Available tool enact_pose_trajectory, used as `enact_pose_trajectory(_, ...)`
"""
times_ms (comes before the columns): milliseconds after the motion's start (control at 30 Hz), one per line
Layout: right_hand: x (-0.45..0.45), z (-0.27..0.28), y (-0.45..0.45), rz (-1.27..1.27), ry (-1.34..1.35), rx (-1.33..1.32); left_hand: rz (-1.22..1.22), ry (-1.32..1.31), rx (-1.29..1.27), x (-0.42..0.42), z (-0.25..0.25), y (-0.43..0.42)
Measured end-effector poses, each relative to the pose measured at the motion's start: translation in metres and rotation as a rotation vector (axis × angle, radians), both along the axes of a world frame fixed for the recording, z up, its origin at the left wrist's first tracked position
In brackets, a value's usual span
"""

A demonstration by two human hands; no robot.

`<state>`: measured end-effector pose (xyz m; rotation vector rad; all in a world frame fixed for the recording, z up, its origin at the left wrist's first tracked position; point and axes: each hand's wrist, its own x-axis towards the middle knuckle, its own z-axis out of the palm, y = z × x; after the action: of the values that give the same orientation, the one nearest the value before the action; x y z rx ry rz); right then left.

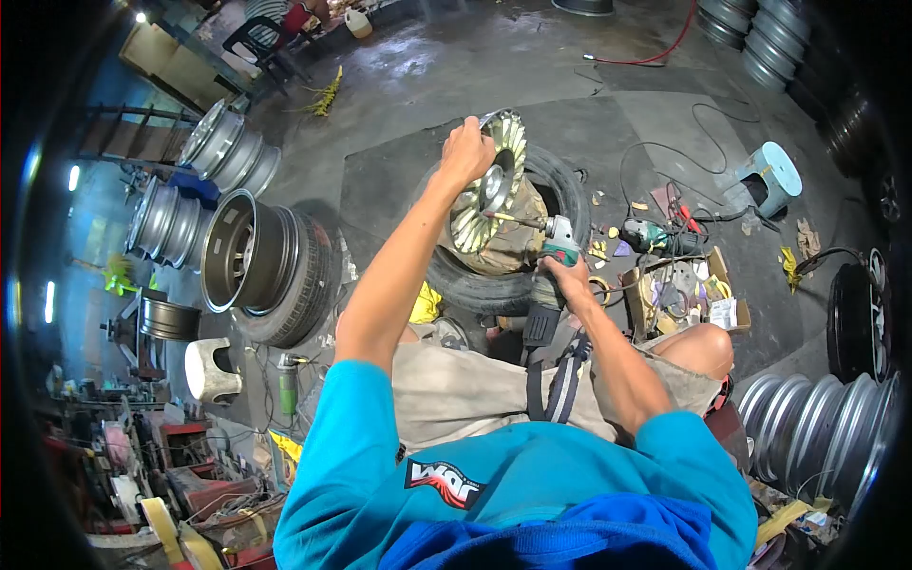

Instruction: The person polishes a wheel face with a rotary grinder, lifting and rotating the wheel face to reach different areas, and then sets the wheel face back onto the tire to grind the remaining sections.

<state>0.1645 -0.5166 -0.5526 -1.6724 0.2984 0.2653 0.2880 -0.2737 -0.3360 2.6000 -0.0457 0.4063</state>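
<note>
My left hand [467,152] is closed on the upper edge of a round, many-spoked wheel face [513,142], which stands tilted on edge. A shiny hub ring [493,188] sits at its middle. My right hand [567,275] wraps round a green and black angle grinder [560,255] with a grey head. From that head a thin shaft [518,220] reaches left to the spokes; whether its tip touches them I cannot tell. Beneath the wheel face, a brown cloth-like bundle [499,258] fills the middle of a tyre [575,195] lying flat.
A second power tool [655,236] lies right of the tyre, near a cardboard box [739,285] of discs and scraps. Cables [698,161] cross the floor. A blue stool [777,176] stands at right. Rims [249,252] are piled left, more rims [817,427] at lower right.
</note>
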Motion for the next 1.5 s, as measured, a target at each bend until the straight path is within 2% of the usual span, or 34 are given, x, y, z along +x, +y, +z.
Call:
enact_pose_trajectory(33,0.000,0.008,-0.007,0.067,0.055,0.289,-0.043,0.008,-0.016,0.001,-0.001,-0.002)
enact_pose_trajectory(100,-0.005,0.034,-0.019,0.046,-0.034,0.143,-0.080,0.043,-0.104,-0.019,0.000,0.012)
enact_pose_trajectory(167,0.002,0.013,-0.025,-0.127,-0.108,0.151,-0.140,-0.129,0.107,-0.069,-0.002,0.025)
enact_pose_trajectory(200,0.006,0.008,-0.028,-0.177,-0.079,0.160,-0.065,0.029,0.051,-0.093,-0.002,0.025)
enact_pose_trajectory(233,0.013,-0.010,-0.036,-0.102,-0.016,0.256,0.019,0.188,-0.005,-0.117,-0.004,0.026)
enact_pose_trajectory(300,0.021,-0.034,-0.043,-0.104,0.056,0.318,-0.040,0.071,-0.099,-0.149,-0.035,0.030)
enact_pose_trajectory(333,0.018,-0.030,-0.042,-0.108,0.058,0.318,0.012,0.020,-0.120,-0.159,-0.043,0.027)
enact_pose_trajectory(400,0.008,-0.009,-0.040,-0.191,-0.013,0.125,0.026,0.056,-0.139,-0.161,-0.046,0.031)
enact_pose_trajectory(433,0.004,-0.004,-0.041,-0.193,-0.009,0.122,0.051,0.088,-0.153,-0.163,-0.048,0.038)
enact_pose_trajectory(500,0.001,0.008,-0.038,-0.132,-0.054,0.096,0.005,0.050,-0.050,-0.148,-0.052,0.068)
enact_pose_trajectory(533,-0.007,0.029,-0.036,-0.130,-0.076,0.075,-0.036,0.060,-0.002,-0.138,-0.039,0.078)
enact_pose_trajectory(600,-0.003,0.017,-0.040,-0.088,-0.072,0.030,-0.111,0.161,0.187,-0.106,0.008,0.084)
enact_pose_trajectory(633,-0.002,0.013,-0.042,-0.027,-0.077,-0.009,-0.190,0.133,0.285,-0.081,0.013,0.095)
enact_pose_trajectory(667,-0.005,0.016,-0.042,0.001,-0.110,0.052,-0.102,0.252,0.300,-0.068,0.035,0.080)
enact_pose_trajectory(733,0.000,-0.017,-0.037,0.009,-0.140,0.005,-0.041,0.210,0.286,-0.045,0.036,0.066)
enact_pose_trajectory(800,0.000,-0.018,-0.036,0.022,-0.201,-0.001,-0.024,0.148,0.277,-0.032,0.012,0.059)
enact_pose_trajectory(867,0.002,-0.013,-0.037,0.015,-0.189,0.049,0.042,-0.165,0.072,-0.029,-0.010,0.054)
enact_pose_trajectory(933,0.005,-0.014,-0.031,-0.026,-0.213,0.067,0.052,-0.174,-0.012,-0.026,-0.021,0.051)
enact_pose_trajectory(967,0.013,-0.029,-0.028,-0.021,-0.210,0.063,0.058,-0.193,-0.094,-0.023,-0.025,0.051)
enact_pose_trajectory(1000,0.021,-0.044,-0.023,-0.080,-0.238,0.027,0.046,-0.225,-0.071,-0.020,-0.026,0.053)
enact_pose_trajectory(1200,0.022,0.041,0.000,-0.127,-0.147,-0.058,0.112,-0.126,-0.102,-0.030,-0.014,0.046)
enact_pose_trajectory(1233,0.026,0.035,0.004,-0.120,-0.143,-0.059,0.129,-0.097,-0.116,-0.033,-0.013,0.044)
enact_pose_trajectory(1300,0.039,0.016,0.012,-0.122,-0.229,-0.320,0.132,-0.117,-0.116,-0.034,-0.018,0.043)
enact_pose_trajectory(1367,0.049,0.013,0.016,-0.065,-0.201,-0.284,0.119,-0.127,-0.119,-0.035,-0.017,0.042)
enact_pose_trajectory(1433,0.057,0.014,0.024,-0.219,-0.264,-0.313,0.118,-0.129,-0.135,-0.036,-0.018,0.039)
enact_pose_trajectory(1500,0.063,0.023,0.025,-0.229,-0.250,-0.279,0.117,-0.132,-0.105,-0.035,-0.018,0.039)
